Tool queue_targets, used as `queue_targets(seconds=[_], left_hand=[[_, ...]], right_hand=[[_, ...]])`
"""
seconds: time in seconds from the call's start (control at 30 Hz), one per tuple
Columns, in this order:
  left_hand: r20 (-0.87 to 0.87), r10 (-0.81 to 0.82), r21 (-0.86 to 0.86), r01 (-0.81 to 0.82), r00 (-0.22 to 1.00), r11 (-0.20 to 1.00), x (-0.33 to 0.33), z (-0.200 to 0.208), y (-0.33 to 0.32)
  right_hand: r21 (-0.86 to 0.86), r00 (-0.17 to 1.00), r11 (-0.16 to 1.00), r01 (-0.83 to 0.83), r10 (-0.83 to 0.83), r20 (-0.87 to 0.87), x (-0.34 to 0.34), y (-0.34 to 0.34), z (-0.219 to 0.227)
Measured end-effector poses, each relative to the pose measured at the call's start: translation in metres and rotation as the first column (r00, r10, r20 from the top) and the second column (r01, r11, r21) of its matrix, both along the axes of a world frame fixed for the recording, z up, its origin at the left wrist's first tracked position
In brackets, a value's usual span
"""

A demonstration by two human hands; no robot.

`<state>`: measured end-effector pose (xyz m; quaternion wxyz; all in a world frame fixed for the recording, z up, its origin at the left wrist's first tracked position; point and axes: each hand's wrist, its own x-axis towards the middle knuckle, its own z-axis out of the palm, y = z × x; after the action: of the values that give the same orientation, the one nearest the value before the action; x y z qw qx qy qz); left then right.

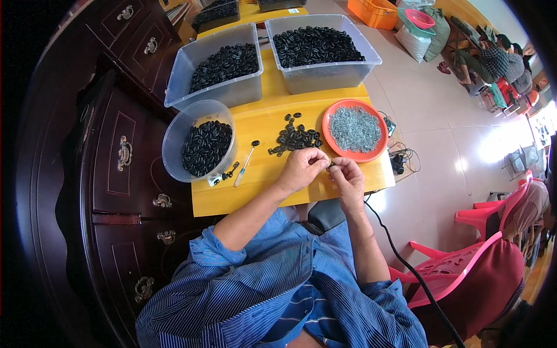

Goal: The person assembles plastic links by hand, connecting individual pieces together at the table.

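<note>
My left hand [301, 168] and my right hand [348, 177] meet over the front edge of the yellow wooden table [261, 191]. Their fingertips pinch a small black ring-shaped part [331, 166] between them. Just beyond my hands lies a loose pile of the same black parts [295, 138]. To the right of that pile stands an orange plate [331, 139] heaped with small silvery metal clips [355, 129].
A round clear tub [174, 136] and two rectangular clear bins [232, 90] [325, 72] hold black parts. A thin white-handled tool [245, 165] lies left of my hands. Dark wooden drawers [122, 156] stand at left, pink plastic chairs [464, 272] at right, and a black cable [406, 267] runs down.
</note>
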<state>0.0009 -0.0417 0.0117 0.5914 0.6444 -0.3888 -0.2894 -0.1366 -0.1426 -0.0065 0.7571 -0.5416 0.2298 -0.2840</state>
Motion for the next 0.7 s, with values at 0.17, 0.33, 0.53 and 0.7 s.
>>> queue_targets(seconds=[0.17, 0.33, 0.53, 0.7], left_hand=[[0.047, 0.010, 0.060, -0.013, 0.999, 0.998, -0.001, 0.001, 0.001], [0.017, 0.037, 0.058, -0.038, 0.999, 0.998, 0.000, -0.005, 0.003], [0.077, 0.025, 0.106, -0.034, 0.997, 0.994, 0.000, -0.002, 0.004], [-0.195, 0.010, 0.041, -0.002, 0.981, 0.999, 0.015, 0.008, 0.009]], right_hand=[[-0.143, 0.996, 0.989, 0.028, -0.040, -0.080, -0.001, 0.001, -0.002], [-0.325, 0.987, 0.946, 0.012, -0.063, -0.149, 0.003, 0.000, -0.004], [-0.188, 0.992, 0.982, -0.001, -0.022, -0.122, 0.004, 0.001, -0.007], [-0.024, 0.998, 0.998, -0.056, 0.056, 0.002, 0.008, 0.000, -0.007]])
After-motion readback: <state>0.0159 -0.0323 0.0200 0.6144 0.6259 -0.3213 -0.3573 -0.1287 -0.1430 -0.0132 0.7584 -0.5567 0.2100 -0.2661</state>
